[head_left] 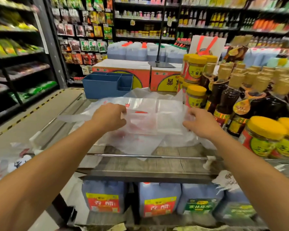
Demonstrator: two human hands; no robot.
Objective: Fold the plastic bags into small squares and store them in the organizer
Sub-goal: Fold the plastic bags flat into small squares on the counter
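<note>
A clear plastic bag [154, 117] with red print lies partly folded on a pile of other clear bags [137, 144] on the wooden shelf top [165, 164]. My left hand [109, 116] pinches the bag's left edge. My right hand [199, 123] pinches its right edge. The blue organizer [105, 86], with several compartments, stands behind the bags at the back left; what it contains is hidden from here.
Yellow-lidded jars [196, 97] and dark bottles [230, 99] crowd the right side close to my right hand. Red cartons [123, 75] stand behind the organizer. Blue jugs [158, 199] sit on the lower shelf. More bags [8, 164] lie at the left.
</note>
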